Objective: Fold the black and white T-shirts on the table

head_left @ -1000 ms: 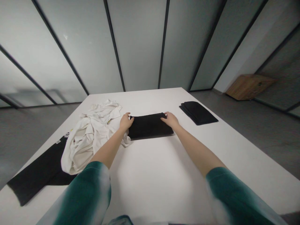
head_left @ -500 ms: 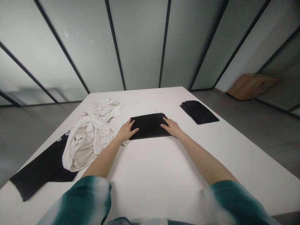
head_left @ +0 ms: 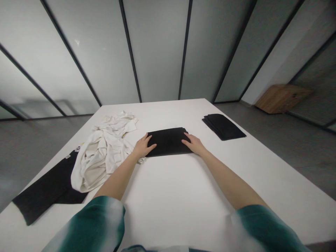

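A folded black garment (head_left: 169, 141) lies flat in the middle of the white table, forming a neat rectangle. My left hand (head_left: 143, 145) rests on its left end, fingers spread, with the thumb on top of the cloth. On the right end lies my right hand (head_left: 194, 143), its fingers also stretched apart over the edge. Both hands press lightly against the cloth without gripping it. Close to my left wrist is a crumpled heap of white clothing (head_left: 105, 154).
A stack of folded black garments (head_left: 223, 126) sits at the table's right side. At the left, black clothing (head_left: 49, 185) extends from under the white heap. Frosted glass panels (head_left: 157, 49) stand behind the table (head_left: 170, 196), and a wooden cabinet (head_left: 282, 98) is on the floor beyond.
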`<action>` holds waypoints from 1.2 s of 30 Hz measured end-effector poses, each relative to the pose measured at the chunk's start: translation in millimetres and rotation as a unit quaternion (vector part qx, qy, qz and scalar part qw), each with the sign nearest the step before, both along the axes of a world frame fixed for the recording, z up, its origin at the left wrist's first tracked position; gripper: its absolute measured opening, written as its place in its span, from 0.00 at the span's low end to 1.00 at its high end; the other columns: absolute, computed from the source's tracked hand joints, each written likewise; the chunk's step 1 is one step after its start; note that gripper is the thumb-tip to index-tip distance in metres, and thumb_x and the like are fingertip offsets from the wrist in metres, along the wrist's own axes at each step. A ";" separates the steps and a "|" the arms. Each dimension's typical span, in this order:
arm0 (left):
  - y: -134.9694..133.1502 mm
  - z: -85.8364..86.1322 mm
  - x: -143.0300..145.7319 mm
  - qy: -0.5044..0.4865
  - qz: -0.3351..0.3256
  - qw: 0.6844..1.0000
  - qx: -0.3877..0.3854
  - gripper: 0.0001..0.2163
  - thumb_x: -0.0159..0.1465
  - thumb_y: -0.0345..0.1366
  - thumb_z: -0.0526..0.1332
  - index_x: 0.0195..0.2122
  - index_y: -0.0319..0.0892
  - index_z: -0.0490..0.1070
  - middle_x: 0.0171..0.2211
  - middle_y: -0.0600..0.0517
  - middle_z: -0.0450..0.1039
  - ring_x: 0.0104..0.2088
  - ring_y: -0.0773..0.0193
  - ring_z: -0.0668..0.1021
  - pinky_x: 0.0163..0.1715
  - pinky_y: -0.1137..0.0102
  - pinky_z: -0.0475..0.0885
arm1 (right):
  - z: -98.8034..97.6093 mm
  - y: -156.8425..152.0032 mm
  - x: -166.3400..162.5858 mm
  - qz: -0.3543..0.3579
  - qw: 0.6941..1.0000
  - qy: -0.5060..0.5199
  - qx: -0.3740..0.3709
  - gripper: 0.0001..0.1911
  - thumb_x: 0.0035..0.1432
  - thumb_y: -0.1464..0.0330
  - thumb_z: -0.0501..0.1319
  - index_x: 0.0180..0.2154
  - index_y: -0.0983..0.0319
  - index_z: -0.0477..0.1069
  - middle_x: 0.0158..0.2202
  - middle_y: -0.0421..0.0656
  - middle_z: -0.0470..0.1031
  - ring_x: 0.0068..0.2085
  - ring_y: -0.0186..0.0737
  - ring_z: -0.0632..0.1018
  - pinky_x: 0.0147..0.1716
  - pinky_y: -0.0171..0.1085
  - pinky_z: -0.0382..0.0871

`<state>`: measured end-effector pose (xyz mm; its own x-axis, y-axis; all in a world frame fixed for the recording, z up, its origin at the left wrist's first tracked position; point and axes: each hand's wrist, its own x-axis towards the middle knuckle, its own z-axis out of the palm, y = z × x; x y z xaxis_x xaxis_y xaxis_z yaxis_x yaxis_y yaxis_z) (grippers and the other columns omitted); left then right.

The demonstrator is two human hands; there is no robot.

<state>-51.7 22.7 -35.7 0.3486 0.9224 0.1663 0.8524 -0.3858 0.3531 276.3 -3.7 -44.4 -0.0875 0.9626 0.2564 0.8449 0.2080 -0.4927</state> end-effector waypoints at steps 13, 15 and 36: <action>2.3 -1.6 -0.3 -0.006 0.008 1.000 0.001 0.32 0.64 0.55 0.56 0.64 0.42 0.62 0.69 0.41 0.54 0.67 0.48 0.62 0.64 0.55 0.58 | -11.9 11.8 -1.3 -0.102 0.992 -0.068 -0.040 0.36 0.59 0.46 0.56 0.56 0.67 0.69 0.60 0.61 0.67 0.65 0.62 0.62 0.62 0.55 0.56; 1.8 -0.2 -0.1 -0.008 0.010 1.000 -0.003 0.32 0.64 0.55 0.57 0.64 0.42 0.62 0.69 0.40 0.54 0.67 0.48 0.62 0.64 0.55 0.58 | -4.8 9.1 -4.9 -0.080 0.994 -0.055 -0.042 0.32 0.59 0.49 0.57 0.55 0.65 0.70 0.58 0.58 0.70 0.63 0.60 0.66 0.60 0.54 0.59; 20.3 -17.0 -6.2 -0.342 0.088 0.935 -0.023 0.31 0.66 0.45 0.56 0.67 0.37 0.51 0.63 0.35 0.61 0.47 0.57 0.76 0.54 0.57 0.68 | 74.4 -14.6 -3.2 -0.050 0.716 0.660 -0.220 0.11 0.46 0.74 0.67 0.33 0.59 0.70 0.30 0.41 0.79 0.32 0.39 0.79 0.30 0.34 0.77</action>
